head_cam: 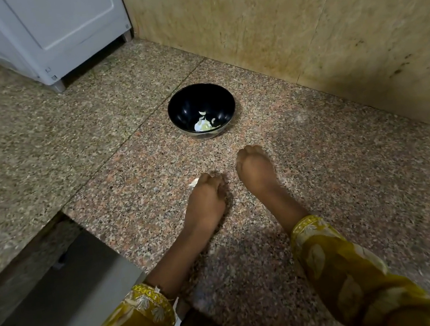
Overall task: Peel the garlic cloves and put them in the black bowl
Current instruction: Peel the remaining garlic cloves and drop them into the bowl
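A black bowl [201, 110] stands on the speckled granite counter and holds a few pale garlic pieces [205, 126] at its bottom. My left hand [205, 194] lies knuckles-up on the counter in front of the bowl. Its fingers are curled over a small white piece of garlic [194, 183] that pokes out at the fingertips. My right hand [255, 169] is just to the right and slightly nearer the bowl. Its fingers are bent down toward the counter, its fingertips are hidden, and nothing shows in it.
The granite counter [346, 173] ends at a tan stone wall [300, 28] behind and to the right. A white appliance [54, 33] stands on feet at the back left. The counter's edge drops off at the lower left [59, 213].
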